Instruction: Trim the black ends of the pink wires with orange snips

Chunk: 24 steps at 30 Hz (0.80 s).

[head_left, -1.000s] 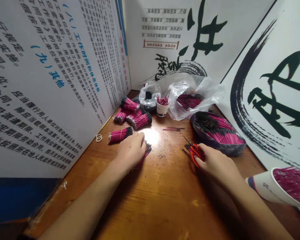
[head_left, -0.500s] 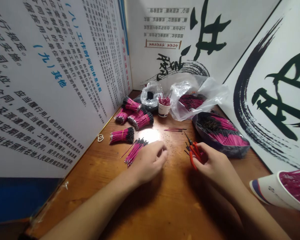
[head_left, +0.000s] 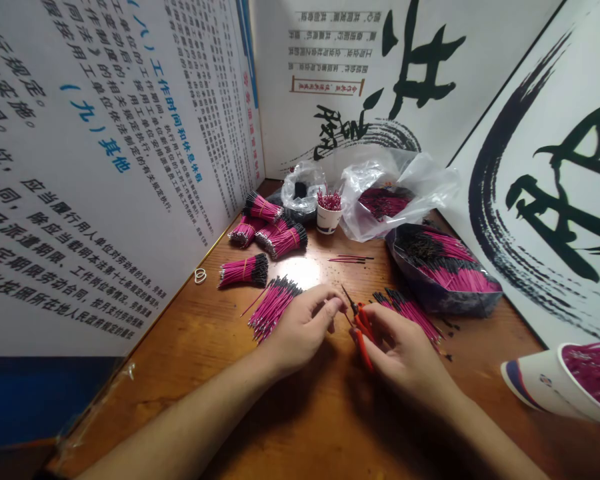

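My right hand (head_left: 403, 347) is closed around red-handled pliers (head_left: 364, 330), whose thin dark tip points up and away. Close beside it, the fingers of my left hand (head_left: 305, 327) are pinched together at a thin pink wire (head_left: 349, 319), which spans the small gap between the hands; its ends are hard to make out. Left of my left hand lies a loose pile of pink wires with black ends (head_left: 275, 303), partly covered by that hand. Beyond my right hand is another loose pile of pink wires (head_left: 410, 310).
Banded wire bundles (head_left: 243, 271) lie at the left, with white rings (head_left: 200, 275) nearby. A paper cup of wires (head_left: 328, 220) stands at the back beside a clear plastic bag (head_left: 365, 230). A dark bag of wires (head_left: 447, 300) and a tipped cup (head_left: 533, 383) are on the right.
My right hand has moved left with the pliers, away from the right-hand wire pile, and now meets my left hand. A thin wire shows between them. My left hand has shifted slightly right.
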Tool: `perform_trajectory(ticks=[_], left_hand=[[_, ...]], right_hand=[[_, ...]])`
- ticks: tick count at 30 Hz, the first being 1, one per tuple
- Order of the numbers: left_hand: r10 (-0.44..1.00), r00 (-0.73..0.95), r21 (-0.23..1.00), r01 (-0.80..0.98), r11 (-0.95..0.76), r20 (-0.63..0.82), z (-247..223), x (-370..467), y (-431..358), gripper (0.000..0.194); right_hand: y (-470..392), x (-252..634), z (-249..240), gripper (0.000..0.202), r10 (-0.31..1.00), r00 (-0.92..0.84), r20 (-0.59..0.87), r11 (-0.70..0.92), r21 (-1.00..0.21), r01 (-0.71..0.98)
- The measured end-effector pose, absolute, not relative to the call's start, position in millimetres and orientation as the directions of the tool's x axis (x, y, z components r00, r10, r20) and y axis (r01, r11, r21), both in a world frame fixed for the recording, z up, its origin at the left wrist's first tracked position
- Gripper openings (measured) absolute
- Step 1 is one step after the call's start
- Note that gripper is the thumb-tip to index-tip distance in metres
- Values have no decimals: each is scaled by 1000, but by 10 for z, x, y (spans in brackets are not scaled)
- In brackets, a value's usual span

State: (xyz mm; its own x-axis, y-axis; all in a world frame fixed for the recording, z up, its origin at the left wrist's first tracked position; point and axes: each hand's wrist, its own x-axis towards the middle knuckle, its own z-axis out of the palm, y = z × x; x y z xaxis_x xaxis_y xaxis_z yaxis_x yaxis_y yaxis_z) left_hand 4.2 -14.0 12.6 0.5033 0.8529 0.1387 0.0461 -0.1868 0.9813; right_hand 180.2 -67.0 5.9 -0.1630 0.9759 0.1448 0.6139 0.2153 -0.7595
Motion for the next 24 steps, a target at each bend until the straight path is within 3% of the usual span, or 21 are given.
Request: perform_trajectory(ticks=[7, 17, 24], left_hand=[[881, 472, 997, -77, -6, 42, 112, 34, -136, 23], [901, 430, 983, -181, 17, 64, 32, 50, -113, 10], [905, 417, 989, -148, -24, 84, 60, 50, -124, 9]], right_hand=[[-684, 1803, 134, 14, 977, -189, 100, 209, -632, 747], [-687, 1807, 120, 23, 979, -183, 90, 201, -592, 781], [-687, 1799, 136, 25, 978, -175, 111, 207, -590, 780]])
